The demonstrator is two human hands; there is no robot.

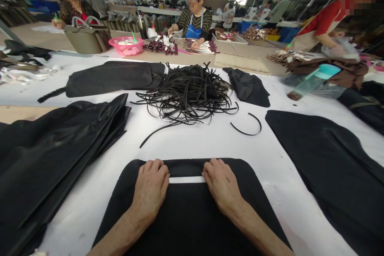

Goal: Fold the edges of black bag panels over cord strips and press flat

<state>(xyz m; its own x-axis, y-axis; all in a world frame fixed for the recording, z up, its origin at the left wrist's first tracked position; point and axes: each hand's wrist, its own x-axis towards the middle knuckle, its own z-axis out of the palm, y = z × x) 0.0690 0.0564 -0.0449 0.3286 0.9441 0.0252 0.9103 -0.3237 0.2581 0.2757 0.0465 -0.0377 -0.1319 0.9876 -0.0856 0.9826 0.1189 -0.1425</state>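
A black leather-like panel (189,220) with rounded far corners lies in front of me on the white table surface. Across its far end runs a narrow white strip (187,180); whether this is tape or a gap, I cannot tell. My left hand (151,190) rests on the far left part of the panel, its fingers curled onto the black band beyond the strip. My right hand (222,186) does the same on the right, fingers bent and pressed together. Both thumbs sit near the strip's ends, and the fingertips are partly hidden.
Beyond the panel is a tangled heap of thin black strips (192,92), with one loose strip (247,133) beside it. Black sheets (60,140) lie left, another black piece (324,152) right. A teal-lidded bottle (315,82) lies tilted. Several co-workers sit or stand beyond.
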